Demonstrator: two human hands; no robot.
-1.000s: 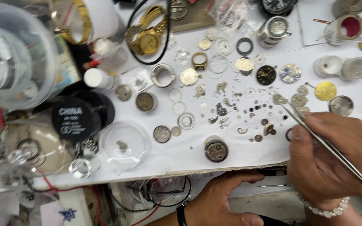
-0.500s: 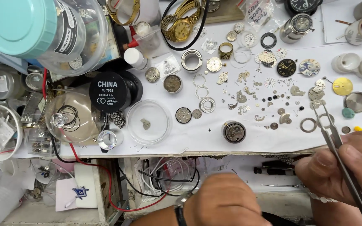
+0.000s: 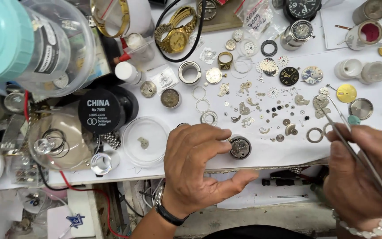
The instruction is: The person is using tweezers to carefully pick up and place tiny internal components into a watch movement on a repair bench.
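My left hand rests at the front edge of the white work sheet, its fingertips touching a round watch movement. My right hand grips thin steel tweezers, whose tips point up toward a cluster of small metal plates. Tiny gears, screws and bridges lie scattered across the sheet between the two hands. A black watch dial and a patterned dial lie farther back.
A clear round dish holding one small part sits left of my left hand. A black round tin, a gold wristwatch, a clear plastic tub with teal lid, several small cups and watch cases crowd the table.
My left hand came up from below the table edge onto the sheet and reached the watch movement. My right hand with the tweezers rose slightly. The view shifted.
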